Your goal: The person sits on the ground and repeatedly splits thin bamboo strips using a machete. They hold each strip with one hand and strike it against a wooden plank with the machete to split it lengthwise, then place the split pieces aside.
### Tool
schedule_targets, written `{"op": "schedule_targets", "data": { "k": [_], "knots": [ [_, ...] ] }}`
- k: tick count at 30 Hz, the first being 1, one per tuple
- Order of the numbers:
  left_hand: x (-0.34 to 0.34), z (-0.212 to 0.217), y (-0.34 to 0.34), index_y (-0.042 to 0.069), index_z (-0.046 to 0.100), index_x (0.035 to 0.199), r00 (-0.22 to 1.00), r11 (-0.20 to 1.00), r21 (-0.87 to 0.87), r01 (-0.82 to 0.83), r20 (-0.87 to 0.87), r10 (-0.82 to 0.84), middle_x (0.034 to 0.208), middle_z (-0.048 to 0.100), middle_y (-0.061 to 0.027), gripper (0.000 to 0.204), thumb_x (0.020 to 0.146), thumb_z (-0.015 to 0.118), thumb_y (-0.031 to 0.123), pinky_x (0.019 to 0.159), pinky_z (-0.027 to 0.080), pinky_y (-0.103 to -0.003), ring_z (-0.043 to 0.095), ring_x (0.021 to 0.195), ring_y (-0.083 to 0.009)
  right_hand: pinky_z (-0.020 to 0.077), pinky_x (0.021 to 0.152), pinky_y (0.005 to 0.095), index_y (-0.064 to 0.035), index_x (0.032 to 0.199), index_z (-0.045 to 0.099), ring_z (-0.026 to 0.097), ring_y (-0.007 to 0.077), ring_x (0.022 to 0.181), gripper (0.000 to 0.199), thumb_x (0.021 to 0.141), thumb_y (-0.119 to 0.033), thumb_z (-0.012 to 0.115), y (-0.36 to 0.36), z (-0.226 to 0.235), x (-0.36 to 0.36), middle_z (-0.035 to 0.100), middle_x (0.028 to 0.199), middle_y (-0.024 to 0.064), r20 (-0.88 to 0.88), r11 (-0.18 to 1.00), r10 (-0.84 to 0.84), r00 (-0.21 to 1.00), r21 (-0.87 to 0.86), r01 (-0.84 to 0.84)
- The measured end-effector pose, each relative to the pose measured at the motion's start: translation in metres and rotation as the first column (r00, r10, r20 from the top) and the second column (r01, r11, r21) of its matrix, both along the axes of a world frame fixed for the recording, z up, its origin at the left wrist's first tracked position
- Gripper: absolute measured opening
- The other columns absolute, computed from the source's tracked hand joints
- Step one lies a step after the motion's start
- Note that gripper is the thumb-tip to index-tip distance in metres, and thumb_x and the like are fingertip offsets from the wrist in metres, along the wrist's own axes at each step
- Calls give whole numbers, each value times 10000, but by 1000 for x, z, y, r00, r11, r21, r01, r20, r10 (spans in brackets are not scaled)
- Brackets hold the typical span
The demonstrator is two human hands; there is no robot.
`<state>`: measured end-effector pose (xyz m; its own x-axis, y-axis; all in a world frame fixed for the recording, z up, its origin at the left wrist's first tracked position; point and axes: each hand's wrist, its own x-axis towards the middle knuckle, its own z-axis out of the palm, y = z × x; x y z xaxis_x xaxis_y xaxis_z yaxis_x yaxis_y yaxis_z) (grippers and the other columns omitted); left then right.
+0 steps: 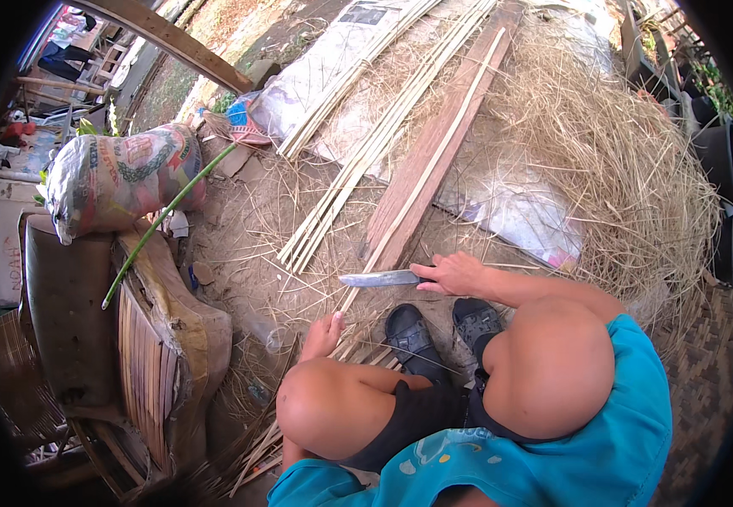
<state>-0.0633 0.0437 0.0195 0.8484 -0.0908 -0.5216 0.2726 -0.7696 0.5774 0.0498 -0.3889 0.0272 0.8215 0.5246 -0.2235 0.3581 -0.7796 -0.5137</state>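
My right hand (455, 273) is closed around the dark handle of a knife (379, 279), whose wide grey blade points left. The blade crosses a long, thin, pale strip (430, 156) that looks like bamboo; whether it touches it I cannot tell. The near end of this strip is pinched in my left hand (322, 335), beside my left knee. Away from me, the strip runs along a brown wooden plank (403, 188) that lies on the ground. Part of my left palm is hidden behind the knee.
Several pale strips (358, 173) lie left of the plank. A heap of fine shavings (612, 144) covers the right side, over a whitish sheet (519, 211). At left stand a stuffed sack (134, 173), a green stalk (168, 211) and a worn slatted wooden piece (151, 363).
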Motion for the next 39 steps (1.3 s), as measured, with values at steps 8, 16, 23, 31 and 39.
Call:
{"op": "schedule_targets", "data": {
  "k": [8,16,23,31,39],
  "knots": [
    [11,-1,13,-15,712,878,992,991,104,-82,-89,92,686,656,-172,579,1078,449,460,672,483,-462,620,646,-325,553,717,565,-152,1193,588,692,476,792,384,1009,-488,555,-81,-18,55,691,786,236,135,831,-556,820,105,546],
    [63,-39,-55,-8,693,862,998,987,-158,24,65,-14,664,636,-105,481,1057,549,408,628,483,-381,583,626,-178,554,709,562,-172,1263,586,702,457,831,407,1036,-495,489,-69,4,38,692,829,244,136,945,-312,940,-56,321],
    [63,-22,-67,10,709,914,990,997,24,76,118,-78,771,682,-216,499,1053,511,447,694,510,-474,678,733,-376,565,704,558,-183,1271,597,699,468,800,407,1023,-496,521,-44,-17,15,704,808,225,196,999,49,979,15,-53],
    [56,5,-75,9,647,884,964,996,68,53,259,-68,742,641,-234,427,1045,562,396,622,481,-497,627,674,-441,548,726,571,-149,1263,587,695,468,809,415,1033,-483,499,-31,4,20,700,806,237,25,930,-364,931,57,362],
    [-2,5,-12,16,639,885,982,978,207,14,179,-52,764,650,-256,383,1022,590,370,610,475,-524,642,721,-474,552,685,553,-143,1197,608,707,422,767,382,1059,-471,471,-195,2,107,716,831,193,300,547,-766,568,-160,822]
  ]
}}
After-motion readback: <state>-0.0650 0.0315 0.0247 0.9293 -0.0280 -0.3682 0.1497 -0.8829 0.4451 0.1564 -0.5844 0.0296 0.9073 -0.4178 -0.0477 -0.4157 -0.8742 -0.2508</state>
